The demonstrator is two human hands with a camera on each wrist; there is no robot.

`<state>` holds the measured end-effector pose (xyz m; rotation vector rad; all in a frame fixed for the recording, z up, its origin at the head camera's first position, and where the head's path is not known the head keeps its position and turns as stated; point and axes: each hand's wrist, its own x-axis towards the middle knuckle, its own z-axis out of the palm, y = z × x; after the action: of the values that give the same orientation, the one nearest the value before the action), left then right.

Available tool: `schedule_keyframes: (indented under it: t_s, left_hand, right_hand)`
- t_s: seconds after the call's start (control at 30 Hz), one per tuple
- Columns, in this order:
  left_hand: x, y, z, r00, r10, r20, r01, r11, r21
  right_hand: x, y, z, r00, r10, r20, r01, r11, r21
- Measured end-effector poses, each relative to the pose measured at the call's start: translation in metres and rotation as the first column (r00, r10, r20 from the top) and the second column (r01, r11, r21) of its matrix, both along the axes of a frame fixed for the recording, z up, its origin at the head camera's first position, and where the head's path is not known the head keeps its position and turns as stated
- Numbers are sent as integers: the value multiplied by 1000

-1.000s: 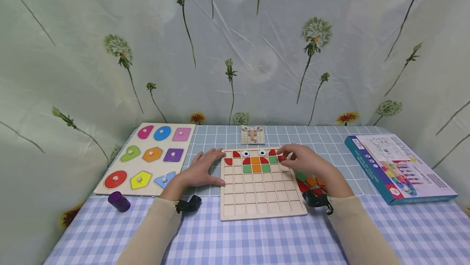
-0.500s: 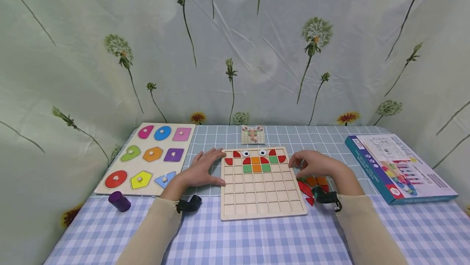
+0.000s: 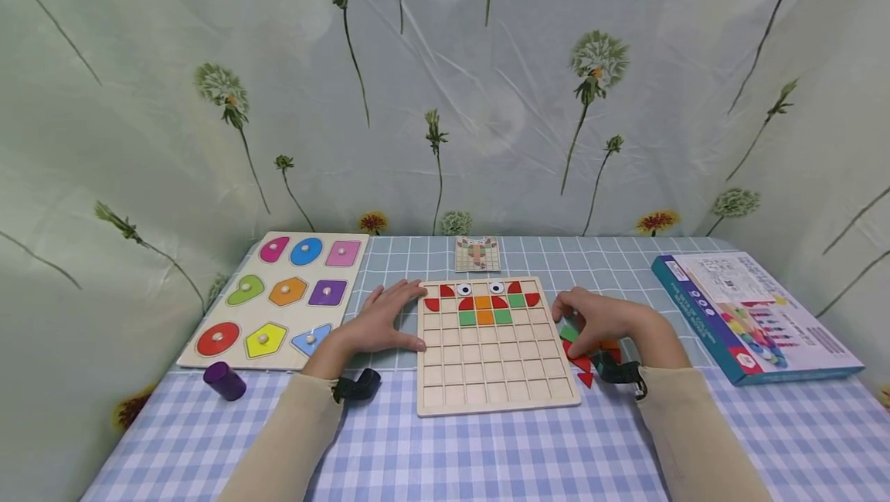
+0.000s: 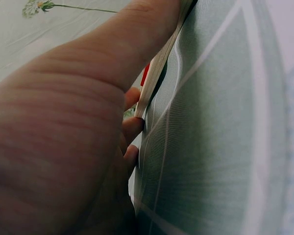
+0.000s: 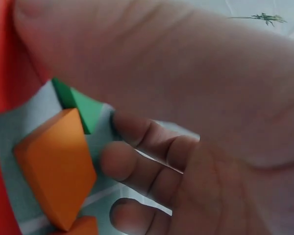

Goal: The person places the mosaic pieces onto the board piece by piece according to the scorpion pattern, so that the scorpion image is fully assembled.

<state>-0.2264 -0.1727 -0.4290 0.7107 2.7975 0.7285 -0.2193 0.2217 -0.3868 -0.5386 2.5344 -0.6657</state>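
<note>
A wooden grid board (image 3: 497, 372) lies in front of me, with red, green and orange tiles and two eye tiles (image 3: 497, 288) set in its upper rows. My left hand (image 3: 378, 326) rests along its left edge, thumb and fingers spread; in the left wrist view its fingers (image 4: 132, 128) meet the board's side. To the right of the board, my right hand (image 3: 599, 318) is over a small pile of loose tiles. The right wrist view has its thumb tip against a red tile (image 5: 1, 63), near an orange tile (image 5: 59, 169) and a green tile (image 5: 89, 110). The other fingers stand apart from the thumb.
Behind the board is a small pattern card (image 3: 477, 256). A knobbed shape puzzle (image 3: 239, 317) lies at the left, with a purple cylinder (image 3: 225, 381) in front of it. A flat toy box (image 3: 754, 320) lies at the right. One red triangle (image 3: 585, 380) sits near the board's edge.
My right hand has left a red tile in the second row at the board's right side and moved right, down to the loose tiles. The left hand has stayed in place.
</note>
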Motion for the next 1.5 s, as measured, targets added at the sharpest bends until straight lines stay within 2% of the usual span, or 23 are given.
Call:
schedule_keyframes:
  t_s: [0.33, 0.53, 1.5]
  left_hand:
    - [-1, 0, -1, 1000, 1, 0, -1, 1000, 6]
    - [0, -1, 0, 1000, 2, 1, -2, 1000, 6]
    - [1, -1, -1, 1000, -2, -4, 2, 1000, -2]
  right_hand:
    - [-8, 3, -4, 998, -59, -15, 59, 998, -5]
    - [-12, 3, -6, 998, -48, -44, 46, 998, -46]
    - [-16, 3, -13, 988, -103, -118, 95, 993, -68]
